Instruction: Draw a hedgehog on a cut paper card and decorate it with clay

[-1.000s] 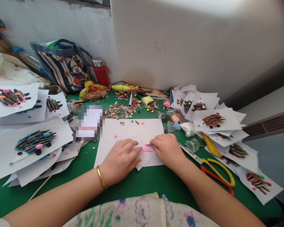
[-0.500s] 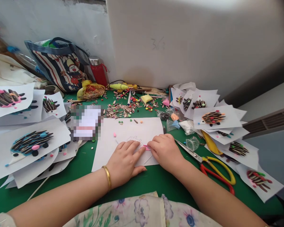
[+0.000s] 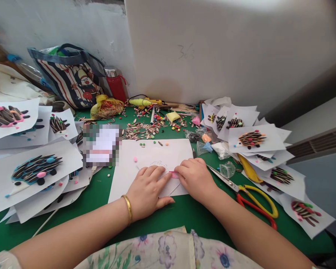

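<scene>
A white sheet of paper lies on the green table, bearing a faint pencil drawing partly hidden by my fingers. My left hand rests on the sheet, thumb apart and fingertips beside a small strip of pink clay. At the strip's right end, my right hand has its fingers bent and pressed together on the clay. A pink ball sits on the sheet's left part. Along its top edge are several small green and orange balls and one seed.
Red-and-yellow scissors lie right of my right hand. Seed-hedgehog pictures are stacked on both sides. A blurred phone, scattered seeds, clay bags, a striped bag and a red bottle surround the sheet.
Both hands stay in nearly the same place on the sheet. The pink clay between them looks slightly different in outline, and the whole view has shifted very slightly.
</scene>
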{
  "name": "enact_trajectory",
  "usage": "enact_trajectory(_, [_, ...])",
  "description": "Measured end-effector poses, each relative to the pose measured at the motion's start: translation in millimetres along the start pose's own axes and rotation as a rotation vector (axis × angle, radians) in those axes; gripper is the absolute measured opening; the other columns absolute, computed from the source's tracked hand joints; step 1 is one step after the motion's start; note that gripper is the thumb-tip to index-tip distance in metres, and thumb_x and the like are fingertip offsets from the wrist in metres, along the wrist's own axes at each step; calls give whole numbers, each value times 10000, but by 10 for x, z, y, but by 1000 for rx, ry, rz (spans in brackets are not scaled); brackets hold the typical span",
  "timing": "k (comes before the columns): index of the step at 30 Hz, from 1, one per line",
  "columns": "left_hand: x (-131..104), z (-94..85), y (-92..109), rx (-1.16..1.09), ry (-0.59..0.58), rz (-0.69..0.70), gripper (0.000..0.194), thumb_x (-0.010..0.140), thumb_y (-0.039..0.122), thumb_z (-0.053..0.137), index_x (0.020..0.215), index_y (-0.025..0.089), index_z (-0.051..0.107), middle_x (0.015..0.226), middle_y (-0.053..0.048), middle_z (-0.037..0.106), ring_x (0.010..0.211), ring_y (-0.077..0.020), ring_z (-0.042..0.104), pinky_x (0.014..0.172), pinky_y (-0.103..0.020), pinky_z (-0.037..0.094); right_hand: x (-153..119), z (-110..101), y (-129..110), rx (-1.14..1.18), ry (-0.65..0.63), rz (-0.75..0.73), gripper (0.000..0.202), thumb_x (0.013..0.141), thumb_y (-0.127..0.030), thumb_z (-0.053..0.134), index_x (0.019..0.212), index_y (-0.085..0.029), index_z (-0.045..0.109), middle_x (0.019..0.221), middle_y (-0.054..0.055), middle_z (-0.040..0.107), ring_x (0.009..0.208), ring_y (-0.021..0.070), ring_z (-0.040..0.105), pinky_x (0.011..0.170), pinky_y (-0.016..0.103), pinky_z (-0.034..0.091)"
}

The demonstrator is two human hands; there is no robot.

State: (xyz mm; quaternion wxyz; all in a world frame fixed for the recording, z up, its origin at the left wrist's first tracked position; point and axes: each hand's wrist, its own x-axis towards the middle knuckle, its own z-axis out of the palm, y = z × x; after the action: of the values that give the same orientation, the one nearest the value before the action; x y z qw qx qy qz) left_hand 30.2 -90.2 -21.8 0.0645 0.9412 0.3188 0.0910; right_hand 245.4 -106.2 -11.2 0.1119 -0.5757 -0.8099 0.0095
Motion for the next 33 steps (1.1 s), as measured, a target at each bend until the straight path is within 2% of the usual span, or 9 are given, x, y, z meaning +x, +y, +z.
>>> enact_trajectory(5, [33,-3,5,2,-17,-12,711,876,720,443,1377,223,531,1330,-120,565,1202,-333,476,982,-500,360,-5,-43,33,-3,9,76,138,913,-174,592,876,-217,718,831,19,699,844,182,589,784,354,263])
enact_trajectory(12, [52,-24,1,-29,-10,-13,691,878,695,474,1360,206,548,1317,-133,583,1185,-342,497,963,-522,404,-20,-54,18,21,-88,69,166,937,-191,562,911,-227,722,829,12,716,861,168,630,772,340,281])
enact_trajectory(17, [47,-25,-116,-101,46,17,497,911,515,564,1256,160,606,1305,-124,622,1188,-301,545,1033,-494,434,-23,-65,32,19,-128,71,175,939,-199,556,929,-240,725,840,6,722,850,158,643,742,331,288])
enact_trajectory(20, [20,-34,-206,-107,81,79,419,927,399,572,1263,153,608,1380,-134,590,1316,-300,492,1099,-480,424,-28,-64,40,14,-122,85,193,949,-199,538,943,-239,727,861,15,728,858,163,648,742,329,290])
enact_trajectory(22, [-5,-45,-236,-90,68,107,444,915,357,588,1309,152,587,1437,-141,548,1376,-303,447,1121,-479,416,-28,-64,46,9,-117,97,208,962,-211,524,942,-237,728,866,23,729,856,167,649,736,330,289])
enact_trajectory(27, [-42,-36,-150,9,7,76,587,871,430,646,1369,135,551,1477,-166,506,1374,-341,451,1098,-509,430,-23,-68,68,10,-116,103,217,978,-233,512,970,-235,729,895,36,729,861,172,647,731,327,298])
enact_trajectory(33, [-27,-4,-15,99,-25,7,648,871,515,630,1378,120,541,1467,-190,508,1353,-365,461,1065,-508,427,-23,-75,82,38,-119,97,211,968,-226,532,972,-257,740,907,18,726,867,161,650,733,321,311])
